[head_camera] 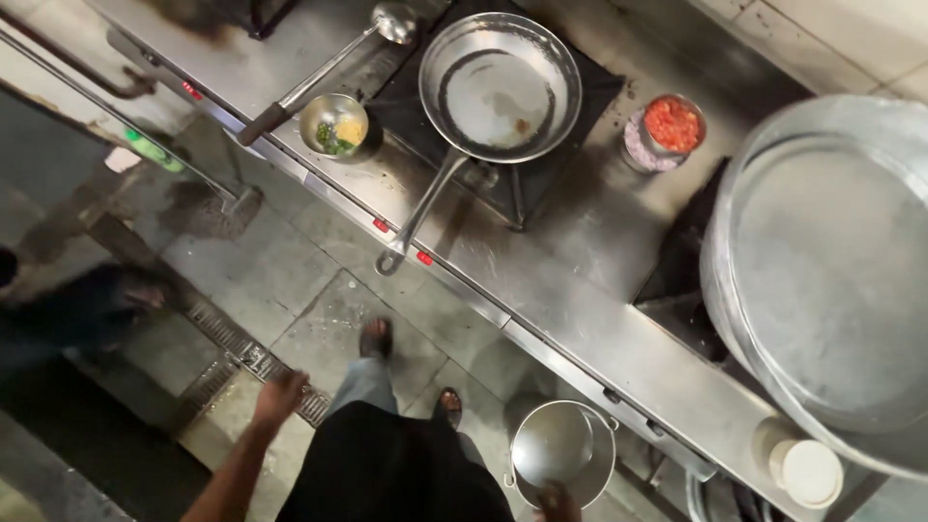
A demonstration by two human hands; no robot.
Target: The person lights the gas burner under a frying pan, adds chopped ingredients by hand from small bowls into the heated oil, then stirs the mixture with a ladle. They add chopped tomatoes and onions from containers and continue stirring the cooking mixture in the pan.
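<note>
The right hand was curled on the rim of a round, shiny metal bowl, carried low beside the legs, just off the steel table. The left hand hung loose and open, holding nothing. A smooth frying pan sat on the burner, handle sticking out for easy grabbing. A small bowl of chopped greens and a ladle lay close by

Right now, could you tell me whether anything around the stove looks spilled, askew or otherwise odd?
The frying pan holds a dark scorched ring, and its handle sticks out past the steel counter edge over the floor. Dark stains mark the counter beside it. The right hand holds a steel bowl low; the left hand hangs free.
</note>
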